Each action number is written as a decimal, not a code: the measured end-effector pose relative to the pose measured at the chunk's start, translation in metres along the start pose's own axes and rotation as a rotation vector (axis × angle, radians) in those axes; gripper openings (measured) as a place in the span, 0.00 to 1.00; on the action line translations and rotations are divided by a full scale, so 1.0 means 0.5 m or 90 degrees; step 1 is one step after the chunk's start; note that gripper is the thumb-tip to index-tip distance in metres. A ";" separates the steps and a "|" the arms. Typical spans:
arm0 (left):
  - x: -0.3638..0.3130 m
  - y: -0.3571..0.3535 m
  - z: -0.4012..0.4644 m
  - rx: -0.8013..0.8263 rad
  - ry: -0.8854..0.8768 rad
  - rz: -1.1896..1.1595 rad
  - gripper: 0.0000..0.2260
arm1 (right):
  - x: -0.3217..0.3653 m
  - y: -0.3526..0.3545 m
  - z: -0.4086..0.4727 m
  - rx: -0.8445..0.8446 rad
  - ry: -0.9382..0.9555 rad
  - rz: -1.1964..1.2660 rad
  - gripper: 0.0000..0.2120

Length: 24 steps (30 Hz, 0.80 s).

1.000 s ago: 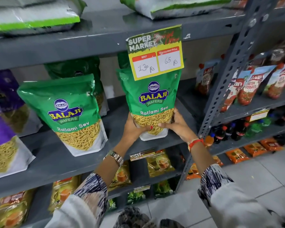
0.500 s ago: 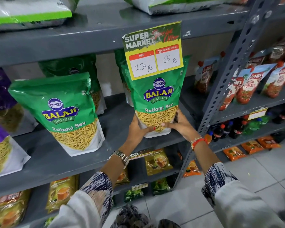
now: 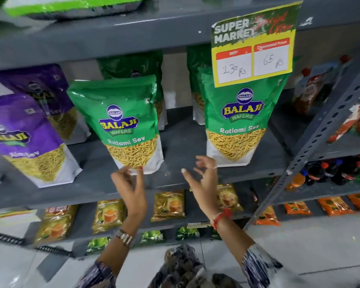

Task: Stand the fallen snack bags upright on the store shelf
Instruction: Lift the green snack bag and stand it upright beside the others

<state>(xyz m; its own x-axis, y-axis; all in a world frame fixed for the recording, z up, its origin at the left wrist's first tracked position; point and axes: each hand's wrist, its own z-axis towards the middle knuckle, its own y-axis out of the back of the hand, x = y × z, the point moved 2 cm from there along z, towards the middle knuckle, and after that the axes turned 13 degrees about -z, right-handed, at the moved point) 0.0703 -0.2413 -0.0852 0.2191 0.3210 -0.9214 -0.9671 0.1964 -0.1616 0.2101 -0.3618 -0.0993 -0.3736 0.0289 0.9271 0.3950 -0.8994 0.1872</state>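
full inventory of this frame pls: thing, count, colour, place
Ratlami Sev bags: two in front, green, upright on middle shelf; more green bags behind, count unclear.
Purple sev bags: two, purple, left end of same shelf.
Price sign: one, yellow and green, hanging from upper shelf edge.
Sacks: at least one, white and green, top shelf.
Tomato pouches: several, red, right rack.
Drink bottles: several, dark, right rack lower shelf.
Gold packets: several, shelf below.
Orange packets: several, low right.
Left hand: open, fingertips at left green bag's base.
Right hand: open, holding nothing.
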 end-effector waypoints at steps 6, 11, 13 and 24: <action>0.043 0.056 0.167 0.007 0.193 -0.079 0.28 | 0.016 -0.156 0.071 0.253 -0.090 0.007 0.44; 0.036 0.035 0.186 0.136 0.271 -0.083 0.33 | -0.005 -0.198 0.089 0.306 -0.126 -0.006 0.44; 0.032 0.025 0.166 0.172 0.280 -0.093 0.44 | -0.020 -0.198 0.090 0.303 -0.123 0.003 0.44; 0.017 0.062 0.173 0.160 0.248 -0.058 0.23 | 0.035 -0.180 0.048 0.151 -0.113 -0.072 0.41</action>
<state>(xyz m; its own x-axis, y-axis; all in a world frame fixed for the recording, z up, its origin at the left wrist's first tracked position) 0.0534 -0.1521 -0.0674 0.1913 -0.0699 -0.9790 -0.8744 0.4410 -0.2024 0.1884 -0.2700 -0.0923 -0.2820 0.2180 0.9343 0.5512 -0.7603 0.3438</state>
